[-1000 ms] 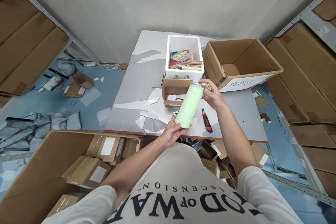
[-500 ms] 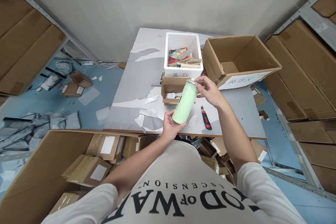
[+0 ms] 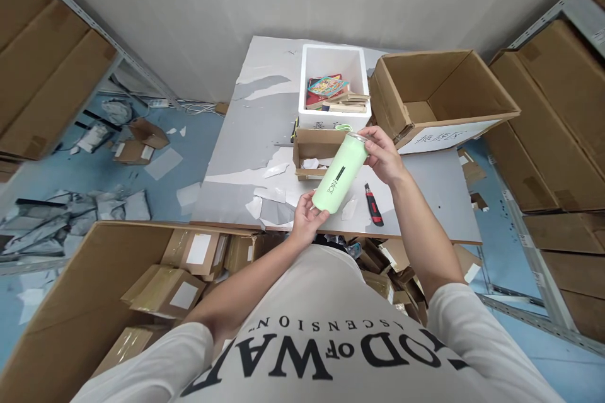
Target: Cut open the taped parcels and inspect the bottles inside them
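A pale green bottle (image 3: 341, 175) with dark lettering on its side is held tilted above the near part of the table, its silvery neck end up and to the right. My left hand (image 3: 308, 216) is closed around its lower end. With the fingers of my right hand (image 3: 382, 152) I grip the upper end; a light green loop shows just past it. Behind the bottle stands a small open cardboard box (image 3: 308, 145) with white scraps inside. To the right of the bottle lies a red and black utility knife (image 3: 374, 205).
A white foam box (image 3: 309, 118) with books and a large open cardboard box (image 3: 392, 101) stand at the back of the table (image 3: 222, 170). Torn paper (image 3: 276, 211) lies near its front edge. Below left is a big carton (image 3: 89, 277) holding taped parcels.
The bottle has turned between my hands, so its lettering now faces up toward me. It has also shifted slightly right. Both hands keep their hold, and the whole view has moved a little.
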Demonstrator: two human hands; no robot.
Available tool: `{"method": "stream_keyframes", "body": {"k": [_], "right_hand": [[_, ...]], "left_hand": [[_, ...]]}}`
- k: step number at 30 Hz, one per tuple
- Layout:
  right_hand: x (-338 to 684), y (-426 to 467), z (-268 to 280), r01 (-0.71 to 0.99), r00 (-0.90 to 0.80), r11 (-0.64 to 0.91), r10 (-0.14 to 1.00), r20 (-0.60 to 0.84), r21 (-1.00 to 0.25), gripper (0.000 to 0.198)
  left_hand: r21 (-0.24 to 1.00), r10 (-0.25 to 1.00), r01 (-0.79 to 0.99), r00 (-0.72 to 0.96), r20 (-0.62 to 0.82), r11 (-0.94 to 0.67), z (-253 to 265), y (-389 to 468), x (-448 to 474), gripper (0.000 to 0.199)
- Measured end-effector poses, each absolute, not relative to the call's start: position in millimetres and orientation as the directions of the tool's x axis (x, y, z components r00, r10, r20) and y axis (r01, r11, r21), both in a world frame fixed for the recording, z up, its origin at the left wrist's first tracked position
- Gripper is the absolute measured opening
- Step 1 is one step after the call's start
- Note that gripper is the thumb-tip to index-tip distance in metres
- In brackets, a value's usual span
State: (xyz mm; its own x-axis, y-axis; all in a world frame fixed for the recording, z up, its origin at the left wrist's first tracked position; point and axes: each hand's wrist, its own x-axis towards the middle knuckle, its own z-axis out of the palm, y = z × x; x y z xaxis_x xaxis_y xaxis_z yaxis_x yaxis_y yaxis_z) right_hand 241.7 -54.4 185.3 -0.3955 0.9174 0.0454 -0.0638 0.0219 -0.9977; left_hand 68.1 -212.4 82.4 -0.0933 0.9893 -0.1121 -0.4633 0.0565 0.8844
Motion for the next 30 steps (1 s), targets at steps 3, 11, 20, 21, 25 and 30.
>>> {"method": "stream_keyframes", "body": {"k": [3,11,20,21,25,30], "right_hand": [[243,-52,182,-0.064,-0.393,0.051,0.917,0.072,-0.997,0.044],[261,-62,169,0.068,-0.067,0.295,0.955,0.291,-0.953,0.064],[272,-121,104,0.359,0.068,0.415,0.882,0.467,-0.836,0.062],[273,-124,100,0.362,0.068,0.412,0.883,0.464,-0.837,0.062],[284,-126,95,0.342,0.014,0.397,0.904,0.427,-0.852,0.062],[296,-119,109,0.339,-0.203,0.443,0.896,0.395,-0.83,0.056]], "left_hand": [[0.887,0.989,-0.455,-0.076,-0.124,0.076,80,-210,67,0.067],[0.98,0.968,0.183,-0.221,0.116,-0.076,57,-198,32,0.075],[0.938,0.993,0.33,-0.014,0.121,-0.11,30,-169,44,0.065],[0.938,0.994,0.333,-0.019,0.111,-0.099,29,-168,45,0.059],[0.935,0.996,0.351,-0.043,0.074,-0.054,23,-172,47,0.053],[0.938,0.995,0.334,0.032,0.09,-0.096,11,-177,39,0.053]]}}
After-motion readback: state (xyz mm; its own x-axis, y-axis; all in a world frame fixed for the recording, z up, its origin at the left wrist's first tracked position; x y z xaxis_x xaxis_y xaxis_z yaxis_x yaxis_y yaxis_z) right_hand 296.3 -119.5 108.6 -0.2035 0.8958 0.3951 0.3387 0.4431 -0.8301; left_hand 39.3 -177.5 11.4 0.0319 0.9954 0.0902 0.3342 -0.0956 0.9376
